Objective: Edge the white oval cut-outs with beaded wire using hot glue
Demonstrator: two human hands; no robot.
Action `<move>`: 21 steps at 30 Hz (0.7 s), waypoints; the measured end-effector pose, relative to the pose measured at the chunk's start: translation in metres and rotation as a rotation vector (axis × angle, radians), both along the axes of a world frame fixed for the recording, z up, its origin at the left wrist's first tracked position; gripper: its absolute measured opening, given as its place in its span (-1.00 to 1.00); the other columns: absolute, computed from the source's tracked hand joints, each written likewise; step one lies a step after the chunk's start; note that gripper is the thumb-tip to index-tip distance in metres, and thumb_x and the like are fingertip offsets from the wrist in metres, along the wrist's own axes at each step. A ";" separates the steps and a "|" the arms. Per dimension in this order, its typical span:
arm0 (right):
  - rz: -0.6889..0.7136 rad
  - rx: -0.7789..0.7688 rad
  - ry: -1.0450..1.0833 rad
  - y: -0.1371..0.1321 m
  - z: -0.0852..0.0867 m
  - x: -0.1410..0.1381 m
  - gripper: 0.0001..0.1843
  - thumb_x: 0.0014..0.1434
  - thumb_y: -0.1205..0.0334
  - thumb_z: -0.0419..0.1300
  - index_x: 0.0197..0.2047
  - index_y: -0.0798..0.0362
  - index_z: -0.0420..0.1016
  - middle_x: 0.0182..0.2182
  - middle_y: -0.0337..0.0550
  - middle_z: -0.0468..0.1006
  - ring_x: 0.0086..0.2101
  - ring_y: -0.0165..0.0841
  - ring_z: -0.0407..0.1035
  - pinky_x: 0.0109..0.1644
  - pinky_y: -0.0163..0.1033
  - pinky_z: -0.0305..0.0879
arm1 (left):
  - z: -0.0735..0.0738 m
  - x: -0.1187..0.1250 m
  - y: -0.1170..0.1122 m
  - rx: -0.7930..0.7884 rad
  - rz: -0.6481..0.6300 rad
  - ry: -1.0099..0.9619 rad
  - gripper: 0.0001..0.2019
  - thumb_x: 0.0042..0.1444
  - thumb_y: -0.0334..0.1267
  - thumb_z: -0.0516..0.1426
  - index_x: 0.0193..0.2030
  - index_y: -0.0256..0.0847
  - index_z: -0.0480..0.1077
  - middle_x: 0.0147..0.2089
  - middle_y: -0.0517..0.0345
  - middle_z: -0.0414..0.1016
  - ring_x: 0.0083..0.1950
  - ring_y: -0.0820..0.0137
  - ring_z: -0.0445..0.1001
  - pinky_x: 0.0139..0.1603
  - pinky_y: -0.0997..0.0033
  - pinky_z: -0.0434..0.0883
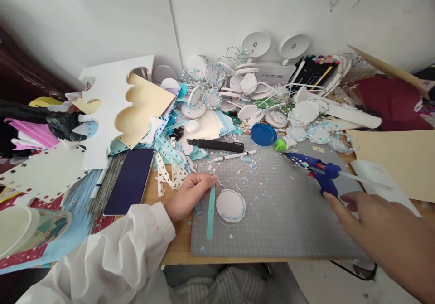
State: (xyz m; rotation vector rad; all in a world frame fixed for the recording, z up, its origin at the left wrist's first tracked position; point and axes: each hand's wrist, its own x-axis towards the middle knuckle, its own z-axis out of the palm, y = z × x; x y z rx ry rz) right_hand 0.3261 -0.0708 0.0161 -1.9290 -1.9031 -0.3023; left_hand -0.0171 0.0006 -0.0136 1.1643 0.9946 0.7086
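Observation:
My left hand pinches the top end of a teal paper strip between thumb and fingers. The strip hangs down over the left edge of the grey cutting mat. Just right of it lies a white disc with bits of blue and white trim round its rim. My right hand is at the mat's right side with its fingers apart. One fingertip is at the handle end of a blue glue gun, which lies on the mat with a glue stick out of its back; whether it touches cannot be told.
A black cutter, a white pen, a blue lid and a green sharpener lie along the mat's back. White discs with beaded wire crowd behind. Left are a dark blue notebook and a paper cup.

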 end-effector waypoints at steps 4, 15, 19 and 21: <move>0.384 -0.059 -0.118 0.007 0.027 -0.064 -0.80 0.31 0.20 -0.04 -0.26 0.00 0.39 -0.41 -0.03 0.50 -0.38 -0.14 0.39 -0.29 -0.05 0.19 | -0.001 0.000 0.000 -0.013 0.008 -0.047 -0.53 0.16 0.04 0.07 -0.62 -0.21 0.09 -0.62 0.35 -0.06 -0.58 0.56 -0.11 -0.58 0.47 -0.09; 1.070 0.258 -0.218 0.070 0.022 -0.174 -0.81 0.27 0.42 0.08 -0.24 0.13 0.53 -0.30 -0.09 0.57 -0.23 -0.26 0.40 -0.13 -0.14 0.37 | 0.003 0.003 0.003 -0.064 0.111 -0.253 -0.50 0.06 0.06 0.17 -0.63 -0.20 0.03 -0.60 0.36 -0.10 -0.55 0.57 -0.10 -0.53 0.48 -0.04; 1.116 0.343 -0.200 0.075 0.016 -0.171 -0.81 0.26 0.47 0.09 -0.26 0.15 0.53 -0.39 -0.08 0.58 -0.27 -0.29 0.41 -0.18 -0.17 0.41 | 0.003 0.003 0.003 -0.095 0.103 -0.297 -0.47 0.12 0.06 0.15 -0.62 -0.19 -0.03 -0.60 0.39 -0.17 -0.56 0.58 -0.21 -0.55 0.49 -0.10; 1.110 0.331 -0.114 0.075 0.014 -0.164 -0.82 0.25 0.48 0.10 -0.20 0.15 0.52 -0.36 -0.06 0.59 -0.27 -0.29 0.42 -0.21 -0.17 0.43 | 0.003 0.003 0.003 -0.070 0.081 -0.286 -0.46 0.17 0.05 0.10 -0.63 -0.19 -0.05 -0.62 0.39 -0.17 -0.56 0.57 -0.21 -0.55 0.48 -0.10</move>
